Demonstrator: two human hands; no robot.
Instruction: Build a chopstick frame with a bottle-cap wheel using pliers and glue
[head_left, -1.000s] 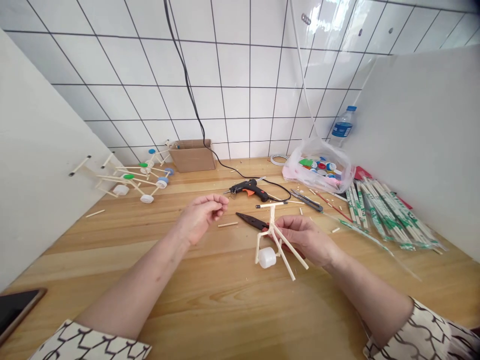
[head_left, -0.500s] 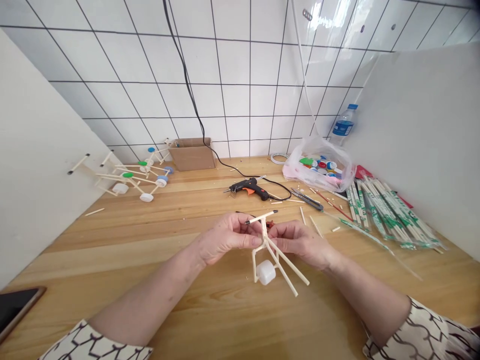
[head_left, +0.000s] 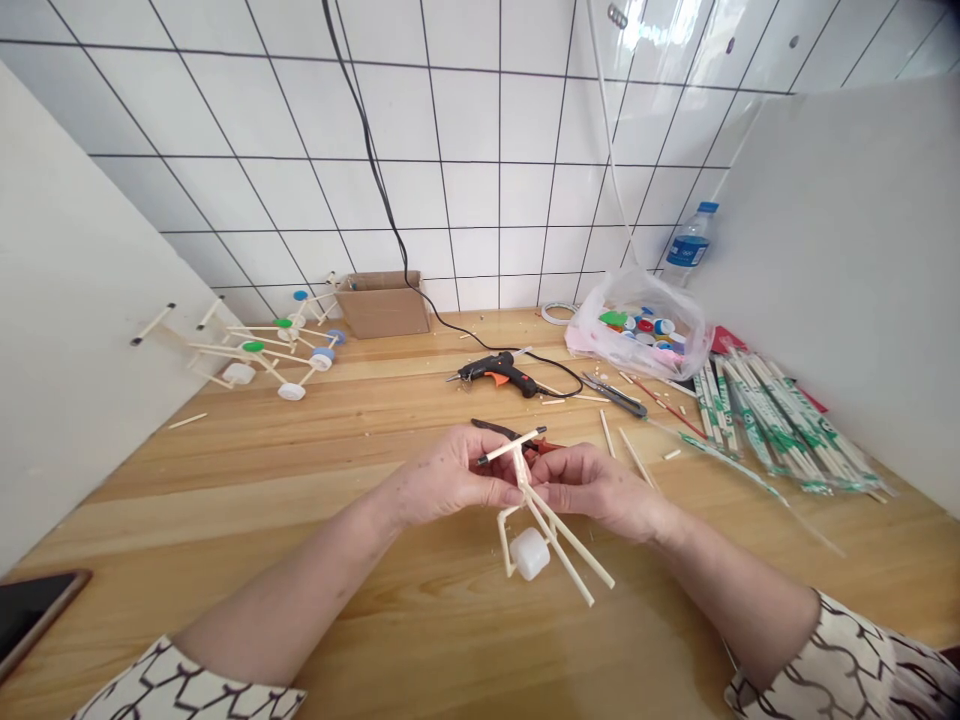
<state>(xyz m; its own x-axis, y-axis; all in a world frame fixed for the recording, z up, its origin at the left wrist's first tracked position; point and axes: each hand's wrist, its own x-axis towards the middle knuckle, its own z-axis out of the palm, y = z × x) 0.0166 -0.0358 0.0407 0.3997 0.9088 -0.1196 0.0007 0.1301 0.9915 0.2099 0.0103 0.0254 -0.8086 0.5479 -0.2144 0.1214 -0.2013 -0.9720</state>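
Note:
Between my two hands is a small tricycle frame point(head_left: 559, 540) made of pale wooden sticks, with a black-tipped handlebar at its top and a white bottle-cap wheel point(head_left: 530, 554) below. My left hand point(head_left: 461, 470) pinches it near the joint under the handlebar. From the other side, the fingers of my right hand point(head_left: 592, 485) close on the same joint. Two long sticks point toward me, their ends loose. Behind my hands lie red-handled pliers point(head_left: 495, 430), partly covered by them.
A black glue gun point(head_left: 499, 373) lies mid-table with its cable. Finished stick tricycles point(head_left: 274, 350) stand left by a cardboard box point(head_left: 384, 305). To the right are a bag of bottle caps point(head_left: 641, 330), a utility knife point(head_left: 615, 396) and packaged chopsticks point(head_left: 795, 420). A phone point(head_left: 37, 620) sits front left.
The tricycle frame has shifted slightly left and down, its handlebar tilting a little more. More of the pliers shows behind my hands. Both hands keep their grip.

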